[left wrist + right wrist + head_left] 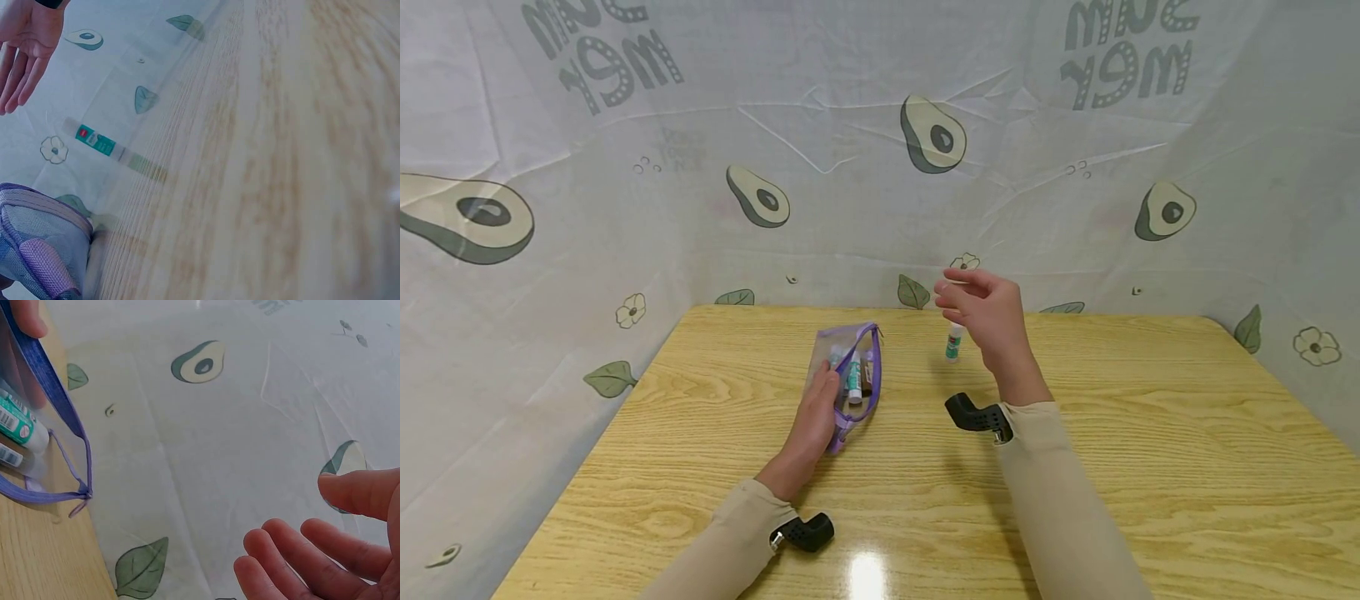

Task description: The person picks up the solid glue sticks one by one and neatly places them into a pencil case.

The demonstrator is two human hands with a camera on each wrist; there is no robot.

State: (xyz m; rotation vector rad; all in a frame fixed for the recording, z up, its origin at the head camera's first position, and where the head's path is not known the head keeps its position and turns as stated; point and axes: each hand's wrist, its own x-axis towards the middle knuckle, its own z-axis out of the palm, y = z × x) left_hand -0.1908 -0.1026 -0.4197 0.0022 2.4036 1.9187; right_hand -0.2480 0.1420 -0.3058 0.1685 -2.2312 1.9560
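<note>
A see-through zip pouch (pixel 822 343) with purple edging stands on the table, its zipped mouth gaping to the right. My left hand (pixel 815 410) holds the pouch along its left side. Inside the pouch are a white-and-green glue stick (pixel 854 379) and a brown item (pixel 867 377), with other contents partly hidden. Another glue stick (pixel 952 345) stands upright on the table to the right of the pouch. My right hand (pixel 992 321) hovers above and beside that glue stick, fingers loosely bent and holding nothing; the right wrist view shows the spread fingers (pixel 294 562).
The wooden table (pixel 1112 442) reaches back to a pale cloth backdrop (pixel 842 242) printed with avocados and leaves. A black wrist mount (pixel 805 533) sits on the left sleeve, and another black wrist mount (pixel 977 414) on the right sleeve.
</note>
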